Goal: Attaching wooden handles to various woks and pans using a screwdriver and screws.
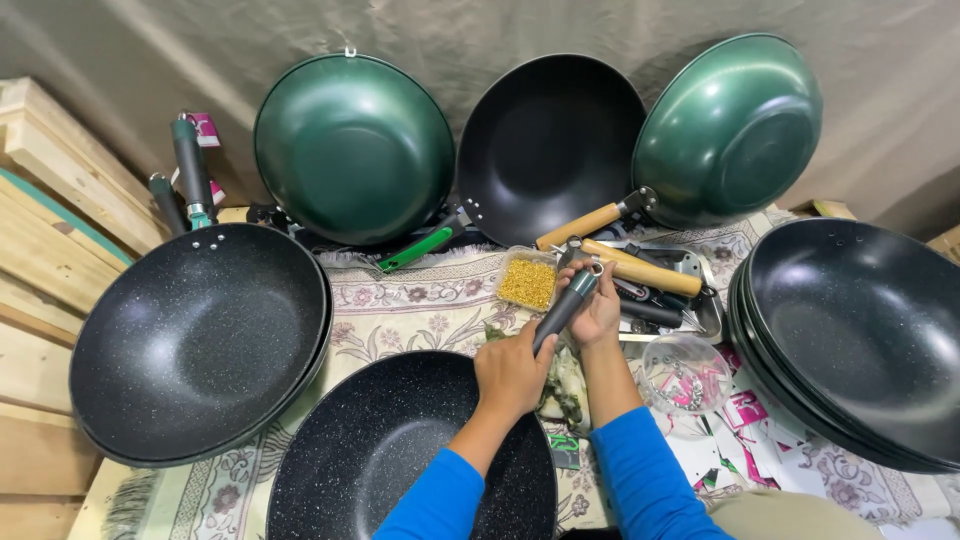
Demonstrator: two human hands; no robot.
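Clearly the step in hand is fitting a handle to a pan. Starting at nine o'clock, wooden boards (pixel 40 230) stack up the left edge, and beside them lies a large speckled black wok (pixel 200 340) with two grey-green handles (pixel 190 165) standing behind it. At twelve o'clock three more woks lean on the backdrop – a green one (pixel 352 148), a black one (pixel 548 145) and another green one (pixel 728 128), the last two with wooden handles.

At six o'clock the speckled pan (pixel 400 450) lies closest to the person. The left hand (pixel 512 372) rests at its one-o'clock rim, fingers curled shut around the lower end of the dark grey handle (pixel 563 308). The right hand (pixel 598 305) pinches the upper end, fingers closed on the metal tip. So the handle is held in the air between both hands, just above the pan's rim.

I judge that the next move calls for lining the handle's end up with the pan's bracket; whether a screw is already in place I cannot tell.

Further right sit a small tub of yellow bits (pixel 527 283), a clear bowl of small hardware (pixel 685 375) and, at three o'clock, a stack of black woks (pixel 860 340).

Everything rests on a patterned floral cloth (pixel 400 305) – a low surface rather than a bench – with a grey fabric backdrop (pixel 500 30) behind.
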